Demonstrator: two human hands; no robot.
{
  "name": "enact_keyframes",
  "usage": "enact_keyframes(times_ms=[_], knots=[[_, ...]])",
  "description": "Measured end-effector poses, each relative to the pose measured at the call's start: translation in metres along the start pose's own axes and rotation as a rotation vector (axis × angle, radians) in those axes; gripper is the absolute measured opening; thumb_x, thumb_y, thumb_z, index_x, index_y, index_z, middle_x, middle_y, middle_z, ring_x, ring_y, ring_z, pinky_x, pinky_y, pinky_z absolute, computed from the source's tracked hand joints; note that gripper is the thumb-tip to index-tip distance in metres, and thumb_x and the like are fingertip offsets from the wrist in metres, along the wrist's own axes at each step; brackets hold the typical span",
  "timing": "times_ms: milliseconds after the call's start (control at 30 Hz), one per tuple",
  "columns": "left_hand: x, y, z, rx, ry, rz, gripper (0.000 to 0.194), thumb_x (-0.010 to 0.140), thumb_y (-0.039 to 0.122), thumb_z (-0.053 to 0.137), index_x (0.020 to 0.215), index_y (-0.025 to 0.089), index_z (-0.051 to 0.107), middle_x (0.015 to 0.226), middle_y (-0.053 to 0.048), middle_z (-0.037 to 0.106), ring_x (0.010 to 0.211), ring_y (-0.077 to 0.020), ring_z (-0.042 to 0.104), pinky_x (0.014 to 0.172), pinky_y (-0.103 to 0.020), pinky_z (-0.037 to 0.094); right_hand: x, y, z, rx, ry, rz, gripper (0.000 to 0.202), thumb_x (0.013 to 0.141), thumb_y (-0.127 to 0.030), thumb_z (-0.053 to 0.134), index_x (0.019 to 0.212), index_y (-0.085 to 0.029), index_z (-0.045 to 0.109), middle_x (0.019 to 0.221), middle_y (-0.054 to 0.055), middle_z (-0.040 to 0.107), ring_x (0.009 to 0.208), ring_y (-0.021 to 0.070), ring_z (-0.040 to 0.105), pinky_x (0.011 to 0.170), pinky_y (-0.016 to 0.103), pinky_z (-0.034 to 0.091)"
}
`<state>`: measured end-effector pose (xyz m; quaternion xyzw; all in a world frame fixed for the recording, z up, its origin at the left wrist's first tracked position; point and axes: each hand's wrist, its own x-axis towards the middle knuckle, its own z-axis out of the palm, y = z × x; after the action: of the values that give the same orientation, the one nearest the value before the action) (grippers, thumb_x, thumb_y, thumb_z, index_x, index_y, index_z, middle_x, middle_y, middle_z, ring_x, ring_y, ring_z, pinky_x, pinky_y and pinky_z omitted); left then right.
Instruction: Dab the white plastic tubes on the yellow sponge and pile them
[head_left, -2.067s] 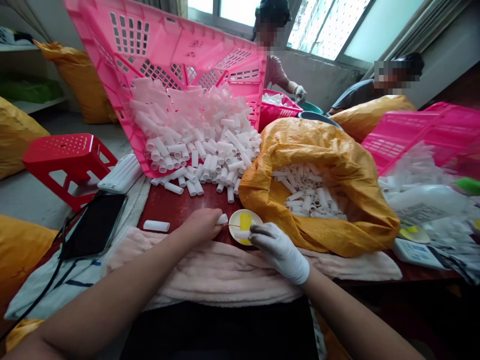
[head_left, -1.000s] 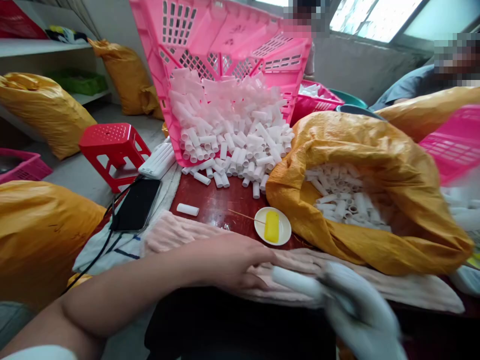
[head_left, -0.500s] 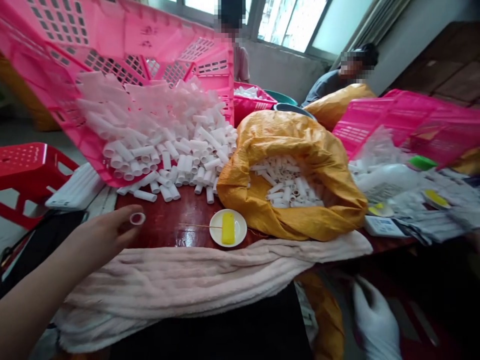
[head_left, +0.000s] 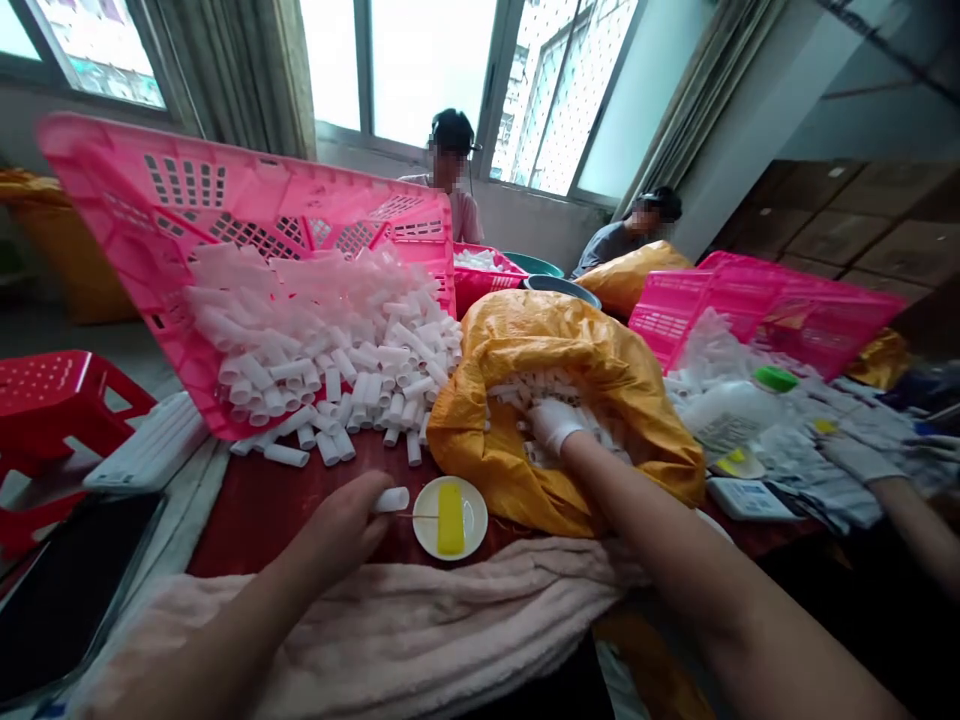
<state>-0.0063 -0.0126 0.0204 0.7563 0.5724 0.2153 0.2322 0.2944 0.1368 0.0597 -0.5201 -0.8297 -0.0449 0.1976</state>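
Observation:
My left hand (head_left: 349, 520) is bare and closed on a short white tube (head_left: 391, 500), which sticks out to the right from the fingertips. Just right of it, a small white plate (head_left: 474, 530) bears a yellow sponge-like block (head_left: 450, 520), and a thin stick (head_left: 424, 516) lies against the block. My right hand (head_left: 556, 425), in a white glove, reaches into an open orange woven sack (head_left: 517, 490) among small white tubular pieces (head_left: 510, 390). Its fingertips are hidden there.
A tilted pink crate (head_left: 247, 185) spills white tubes (head_left: 367, 390) onto the dark red table (head_left: 247, 520). A pale towel (head_left: 480, 610) lies along the near edge. At right, a co-worker's gloved hand (head_left: 862, 458) is near a bottle (head_left: 731, 410). A red stool (head_left: 45, 390) stands left.
My right hand has come up from below the table edge into the sack. My left hand has moved right, to the plate, with the tube turned sideways. The camera view has tilted up.

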Motion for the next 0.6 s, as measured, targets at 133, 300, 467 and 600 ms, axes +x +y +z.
enact_keyframes(times_ms=[133,300,467,600], knots=[[-0.005,-0.003,0.004,0.155,-0.085,0.08,0.009,0.074,0.018,0.042,0.079,0.02,0.05,0.083,-0.003,0.058,0.081,-0.0181,0.054,0.072,-0.028,0.04,-0.022,-0.008,-0.012,0.178,0.064,0.044,0.043,0.088,-0.052,0.037,0.095,-0.016,0.059,0.09,0.009,0.066,0.082,0.0174,0.061,0.074,0.03,0.048],[-0.001,0.003,0.009,0.178,-0.166,0.08,0.008,0.079,0.023,0.042,0.077,0.02,0.05,0.079,-0.002,0.058,0.074,-0.0162,0.054,0.065,-0.025,0.038,-0.074,-0.05,-0.01,0.97,0.081,0.288,0.043,0.089,-0.055,0.027,0.097,-0.021,0.052,0.067,-0.001,0.058,0.042,0.009,0.049,0.039,0.022,0.043],[0.001,0.005,0.011,0.273,-0.155,0.055,0.012,0.081,0.029,0.043,0.075,0.02,0.048,0.073,-0.001,0.058,0.069,-0.0163,0.055,0.059,-0.025,0.034,-0.102,-0.083,0.012,0.947,-0.018,0.246,0.035,0.088,-0.047,0.04,0.105,-0.021,0.056,0.09,0.005,0.065,0.077,0.0169,0.063,0.068,0.03,0.054],[0.003,0.006,0.013,0.34,-0.155,0.044,0.015,0.082,0.031,0.043,0.075,0.019,0.05,0.074,-0.003,0.059,0.067,-0.0168,0.055,0.057,-0.025,0.032,-0.091,-0.092,0.024,0.591,-0.069,-0.08,0.027,0.089,-0.027,0.041,0.111,-0.019,0.055,0.112,0.008,0.06,0.106,0.0219,0.054,0.097,0.04,0.041]])
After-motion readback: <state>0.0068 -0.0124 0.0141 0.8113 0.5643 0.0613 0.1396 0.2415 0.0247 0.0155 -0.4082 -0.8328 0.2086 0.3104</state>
